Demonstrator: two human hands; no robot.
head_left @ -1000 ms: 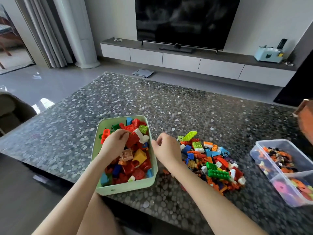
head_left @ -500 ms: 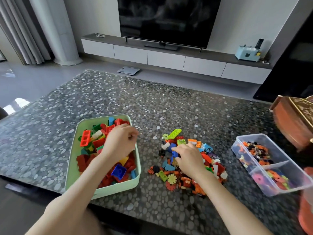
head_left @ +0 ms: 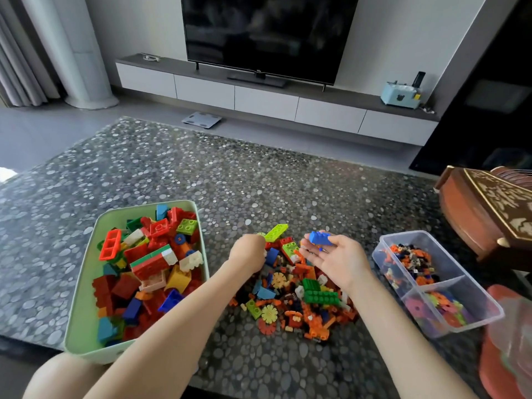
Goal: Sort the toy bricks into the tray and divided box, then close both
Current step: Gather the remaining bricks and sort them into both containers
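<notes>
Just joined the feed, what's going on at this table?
A person is sorting toy bricks. Their right hand holds a blue brick above the loose pile; the left hand reaches into that pile, fingers hidden. The green tray is well filled, the divided box partly; both stand open.

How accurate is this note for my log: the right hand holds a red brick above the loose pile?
The colour is wrong: in the head view, the right hand holds a blue brick above the loose pile.
</notes>
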